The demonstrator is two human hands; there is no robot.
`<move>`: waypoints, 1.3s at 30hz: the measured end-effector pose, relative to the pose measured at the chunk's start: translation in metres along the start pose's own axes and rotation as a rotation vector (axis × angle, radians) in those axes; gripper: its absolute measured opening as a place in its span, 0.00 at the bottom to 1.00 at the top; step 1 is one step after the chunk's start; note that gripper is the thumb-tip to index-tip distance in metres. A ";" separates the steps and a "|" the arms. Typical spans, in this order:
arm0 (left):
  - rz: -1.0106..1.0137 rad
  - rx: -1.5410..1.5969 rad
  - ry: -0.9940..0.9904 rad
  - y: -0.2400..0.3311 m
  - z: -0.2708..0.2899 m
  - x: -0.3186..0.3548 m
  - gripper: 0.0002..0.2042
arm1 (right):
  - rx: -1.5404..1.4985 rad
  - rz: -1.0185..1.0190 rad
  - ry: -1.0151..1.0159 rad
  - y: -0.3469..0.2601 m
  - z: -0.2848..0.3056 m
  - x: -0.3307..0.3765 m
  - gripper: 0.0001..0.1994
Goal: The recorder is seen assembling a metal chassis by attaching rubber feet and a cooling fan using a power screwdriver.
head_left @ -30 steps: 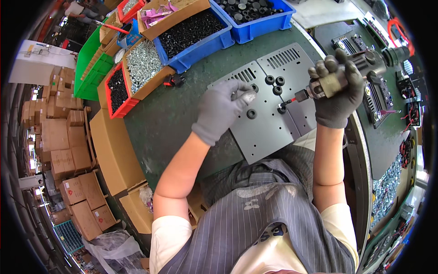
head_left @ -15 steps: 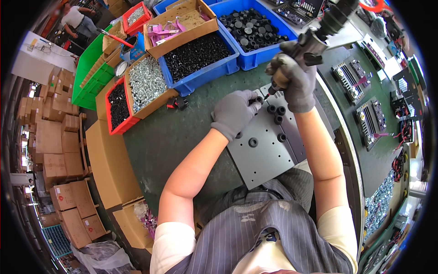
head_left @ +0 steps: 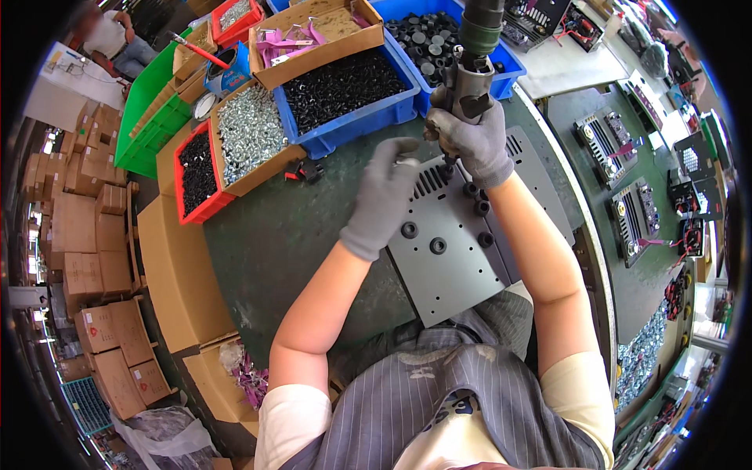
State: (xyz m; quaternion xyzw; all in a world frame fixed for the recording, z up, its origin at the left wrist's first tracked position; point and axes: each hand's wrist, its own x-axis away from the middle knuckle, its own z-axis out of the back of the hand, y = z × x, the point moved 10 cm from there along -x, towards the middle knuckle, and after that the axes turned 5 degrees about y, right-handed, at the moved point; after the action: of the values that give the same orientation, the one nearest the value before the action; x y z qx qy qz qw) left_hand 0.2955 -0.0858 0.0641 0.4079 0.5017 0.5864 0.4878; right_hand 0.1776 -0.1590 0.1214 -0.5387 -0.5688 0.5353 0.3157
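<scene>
"Fingers of the left hand (head_left: 377, 192): loosely curled, blurred, apart from the panel's feet. Anything pinched?"

"Cannot tell; the tips smear. Right hand (head_left: 478, 146) is plainer: fingers wrapped round a power screwdriver (head_left: 472, 82), nose down."

"What changes?"

"Half a second back, the left fingertips are up by the screwdriver's nose. Now they are drawn off to its left, and the tool stands straighter. My reading: the left hand's steadying is over for that spot, and the screwdriver works it alone."

"And the workpiece?"

"Grey sheet-metal panel (head_left: 427, 282), lying on the green bench (head_left: 274, 258), below and right of the left fingers. Matte face, small dark holes; a row of slots (head_left: 428, 182) runs between the two hands."

"Rubber feet?"

"Black, round, recessed centres. One foot (head_left: 410, 229) sits below the left fingers; a second foot (head_left: 439, 246) just right of it. Below the right fingers, a third foot (head_left: 486, 239), with a small cluster (head_left: 481, 207) nearer them. Whatever is under the nose, I cannot make out."
</scene>
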 end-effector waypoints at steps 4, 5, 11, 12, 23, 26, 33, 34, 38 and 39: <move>0.391 0.727 -0.083 -0.023 0.007 0.042 0.15 | 0.046 -0.030 -0.021 0.004 0.003 -0.003 0.16; 0.488 0.822 -0.083 -0.030 0.006 0.052 0.15 | 0.054 -0.020 -0.010 0.002 0.005 -0.005 0.16; 0.530 0.881 -0.099 -0.041 0.004 0.083 0.17 | -0.002 0.099 -0.004 -0.027 0.008 0.001 0.19; 0.524 0.895 -0.077 -0.041 0.005 0.085 0.17 | -0.080 0.212 -0.015 -0.044 0.007 0.009 0.19; 0.534 0.895 -0.408 -0.028 -0.046 0.118 0.15 | -0.655 0.307 -0.104 -0.092 0.019 0.102 0.24; 0.504 0.976 -0.394 -0.022 -0.056 0.121 0.16 | -0.633 0.277 -0.129 -0.095 0.025 0.116 0.21; 0.500 1.231 -0.469 -0.007 -0.070 0.128 0.14 | -0.650 0.304 -0.115 -0.101 0.037 0.131 0.22; 0.541 1.198 -0.465 -0.012 -0.073 0.131 0.14 | -0.685 0.290 -0.107 -0.100 0.037 0.133 0.22; 0.578 1.249 -0.471 -0.015 -0.080 0.136 0.13 | -0.755 0.282 -0.109 -0.097 0.035 0.135 0.22; 0.582 1.255 -0.476 -0.015 -0.082 0.137 0.13 | -0.752 0.283 -0.095 -0.097 0.036 0.135 0.22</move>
State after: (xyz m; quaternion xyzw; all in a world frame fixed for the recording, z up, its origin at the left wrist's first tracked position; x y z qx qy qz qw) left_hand 0.1919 0.0331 0.0346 0.8438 0.4950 0.1901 0.0825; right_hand 0.0878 -0.0252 0.1756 -0.6642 -0.6593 0.3522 -0.0068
